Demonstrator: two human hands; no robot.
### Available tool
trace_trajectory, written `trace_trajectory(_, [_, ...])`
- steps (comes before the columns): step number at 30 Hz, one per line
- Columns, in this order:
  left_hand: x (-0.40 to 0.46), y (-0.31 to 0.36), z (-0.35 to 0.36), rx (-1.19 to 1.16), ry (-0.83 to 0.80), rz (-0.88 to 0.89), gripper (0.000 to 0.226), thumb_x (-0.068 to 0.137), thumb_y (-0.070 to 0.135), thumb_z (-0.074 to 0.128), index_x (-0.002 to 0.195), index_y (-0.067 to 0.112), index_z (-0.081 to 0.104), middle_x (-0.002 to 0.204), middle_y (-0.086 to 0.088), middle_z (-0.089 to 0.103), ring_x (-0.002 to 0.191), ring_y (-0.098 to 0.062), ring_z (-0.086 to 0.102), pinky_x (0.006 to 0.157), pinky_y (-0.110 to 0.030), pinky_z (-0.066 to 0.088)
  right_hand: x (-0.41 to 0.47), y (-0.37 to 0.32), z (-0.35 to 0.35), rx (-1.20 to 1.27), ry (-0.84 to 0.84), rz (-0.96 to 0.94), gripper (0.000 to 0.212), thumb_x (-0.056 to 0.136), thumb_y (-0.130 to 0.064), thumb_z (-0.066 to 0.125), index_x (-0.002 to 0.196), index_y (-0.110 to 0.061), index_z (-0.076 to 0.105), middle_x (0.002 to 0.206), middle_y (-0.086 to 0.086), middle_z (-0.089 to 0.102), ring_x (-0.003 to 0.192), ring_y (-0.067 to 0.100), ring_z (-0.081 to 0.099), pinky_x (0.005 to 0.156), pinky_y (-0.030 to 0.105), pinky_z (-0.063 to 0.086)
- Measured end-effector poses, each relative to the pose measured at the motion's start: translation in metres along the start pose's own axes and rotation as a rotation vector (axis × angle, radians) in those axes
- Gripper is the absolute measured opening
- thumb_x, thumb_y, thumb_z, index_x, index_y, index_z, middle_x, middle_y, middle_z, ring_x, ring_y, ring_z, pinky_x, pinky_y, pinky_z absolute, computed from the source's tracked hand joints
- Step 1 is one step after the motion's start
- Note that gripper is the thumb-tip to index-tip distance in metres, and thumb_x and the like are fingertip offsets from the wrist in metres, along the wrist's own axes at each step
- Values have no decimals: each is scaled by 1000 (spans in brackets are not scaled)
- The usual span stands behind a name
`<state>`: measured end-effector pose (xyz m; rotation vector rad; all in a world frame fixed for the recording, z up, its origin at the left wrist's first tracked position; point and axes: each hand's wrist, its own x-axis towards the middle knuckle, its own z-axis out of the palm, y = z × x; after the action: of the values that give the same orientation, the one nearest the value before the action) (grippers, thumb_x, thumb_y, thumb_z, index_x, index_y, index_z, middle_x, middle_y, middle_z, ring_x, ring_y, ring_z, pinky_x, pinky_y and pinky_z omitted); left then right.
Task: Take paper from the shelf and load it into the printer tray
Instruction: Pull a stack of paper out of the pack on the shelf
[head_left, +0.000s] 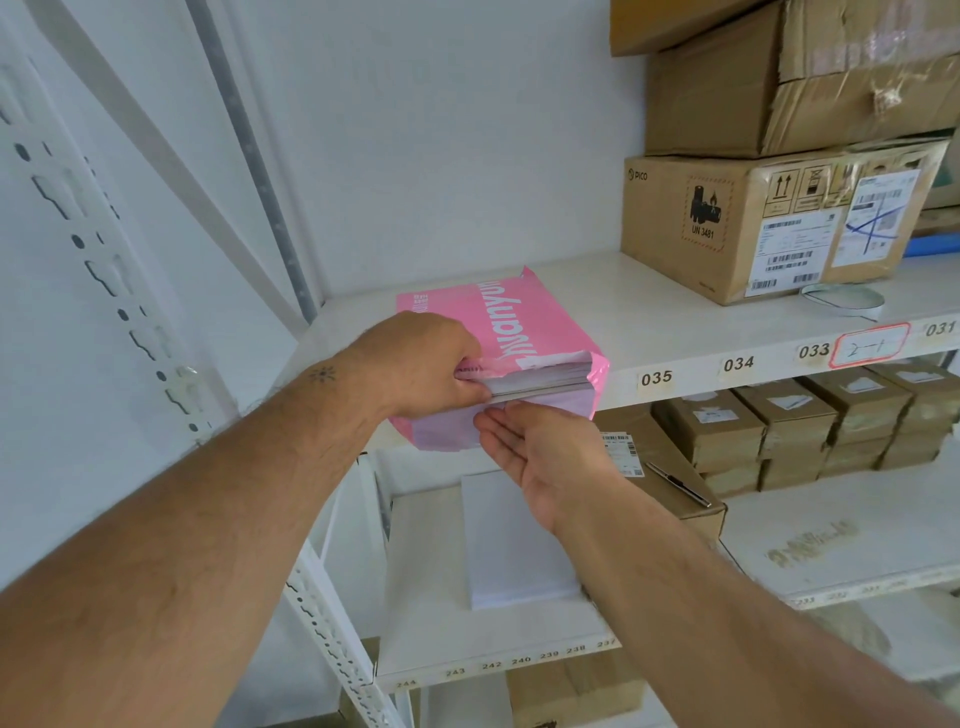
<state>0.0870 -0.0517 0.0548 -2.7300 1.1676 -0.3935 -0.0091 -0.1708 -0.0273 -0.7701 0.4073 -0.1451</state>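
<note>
Pink ream (540, 322) overhanging shelf edge (675, 374), left hand (421, 369) gripping sheets (535, 382), right hand (545, 452) beneath

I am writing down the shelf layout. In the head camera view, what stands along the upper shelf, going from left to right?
Pink paper pack, its torn end held by the left hand, with the right hand open just under it → PICO cardboard box with more boxes on top → white tape roll in front of that box.

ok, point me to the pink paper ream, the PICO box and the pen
pink paper ream (524, 317), head view, top of the wrapper
PICO box (691, 218), head view, front face by the battery label
pen (678, 484), head view, mid barrel
</note>
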Motion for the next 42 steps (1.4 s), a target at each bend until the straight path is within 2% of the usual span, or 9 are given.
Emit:
trace_trajectory(6, [0,-2,1,1,-6,-1,43,89,58,61,92,17,71,86,0,69,78,-22,65,73,-39,55,3,-1,2,-5,-9,-6,15,99,7,59,105,-1,68,98,19,78,85,25,78,70,29,67])
trace_trajectory(13, [-1,1,1,32,25,47,42,92,54,58,77,15,62,78,-2,64,71,-23,60,68,-38,53,8,0,3,-11,2,-19,24,97,7,61,120,2,68,98,17,79,82,23,80,67,29,67])
trace_trajectory(19, [-3,1,2,16,66,72,44,93,46,59,61,21,41,66,2,50,59,-19,45,59,-34,40,13,2,7,-17,42,-21,24,97,6,60,119,1,70,94,15,80,76,22,80,58,27,64])
trace_trajectory(23, [-3,2,2,25,68,73,43,92,40,59,59,23,37,64,5,44,60,-18,46,59,-32,38,15,1,9,-69,100,-15,20,97,-4,55,108,-5,71,90,15,80,71,21,80,59,29,65])
trace_trajectory(27, [-5,4,0,48,52,81,33,95,42,56,71,22,52,72,5,54,68,-21,57,66,-35,50,19,3,17,-79,157,-67,18,98,-11,57,103,-7,74,91,17,81,62,21,75,52,28,63])
trace_trajectory(30, [-3,6,-1,90,21,81,32,99,43,53,77,20,55,70,5,49,70,-22,57,65,-34,47,19,2,22,-135,203,-134,19,95,-6,58,82,-6,72,69,14,73,51,21,66,47,27,57])
trace_trajectory(34, [0,7,-3,104,8,66,29,98,40,53,78,20,56,68,7,47,70,-22,57,62,-30,42,4,1,28,-307,261,-244,27,84,-12,57,58,-10,61,57,12,68,60,31,61,62,45,56])
trace_trajectory(39, [1,6,-5,111,3,48,27,96,40,52,85,19,63,75,4,54,72,-22,55,63,-32,42,-56,-4,11,-326,196,-269,26,93,-12,59,69,-4,64,48,2,66,40,16,57,44,25,51])
trace_trajectory(42, [2,8,-2,149,4,57,30,97,42,50,96,18,68,80,3,53,74,-23,52,64,-32,40,-71,-5,-4,-272,144,-202,21,94,-14,60,76,-4,64,54,8,68,43,18,58,45,27,50])
